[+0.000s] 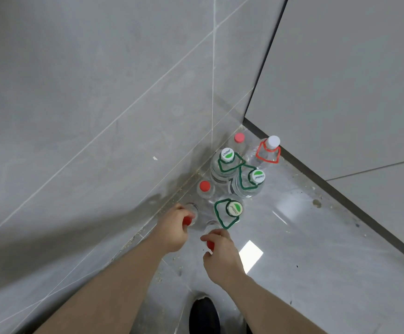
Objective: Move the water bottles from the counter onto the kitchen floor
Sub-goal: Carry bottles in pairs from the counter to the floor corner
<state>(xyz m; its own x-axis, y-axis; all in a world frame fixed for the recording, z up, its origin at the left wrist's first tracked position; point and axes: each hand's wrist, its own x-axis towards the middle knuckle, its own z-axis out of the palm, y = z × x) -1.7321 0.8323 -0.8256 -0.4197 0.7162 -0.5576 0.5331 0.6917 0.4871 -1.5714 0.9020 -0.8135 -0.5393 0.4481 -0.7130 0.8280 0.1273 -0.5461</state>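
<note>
1. The left hand (172, 227) grasps the neck of a small clear bottle with a red cap (187, 221); the fingers curl around the cap, so only a part of the red shows. This bottle stands close to the wall (75, 116), at the edge of the floor (304, 249).

2. The right hand (220, 256) grasps a second red-capped bottle (211, 244) in the same way, thumb and fingers pinched around its top. The bottle body below is transparent and difficult to see.

3. I judge that the step in hand is setting these two bottles down. To do it well, each bottom should be flat on the tile before the fingers let go, because narrow bottles tip easily.

4. The right bottle is just beside a larger bottle with a green handle (231, 210). It is better to lower it straight down and not to push this neighbour.

5. Further out, more bottles stand in the corner: another red-capped one (205, 186), two green-handled ones (227, 162) (254, 182), a pink-capped one (239, 138) and one with a white cap and red handle (269, 150) near the cabinet (340, 80).

6. The counter is not in view, so I cannot tell how many bottles remain there.
</note>
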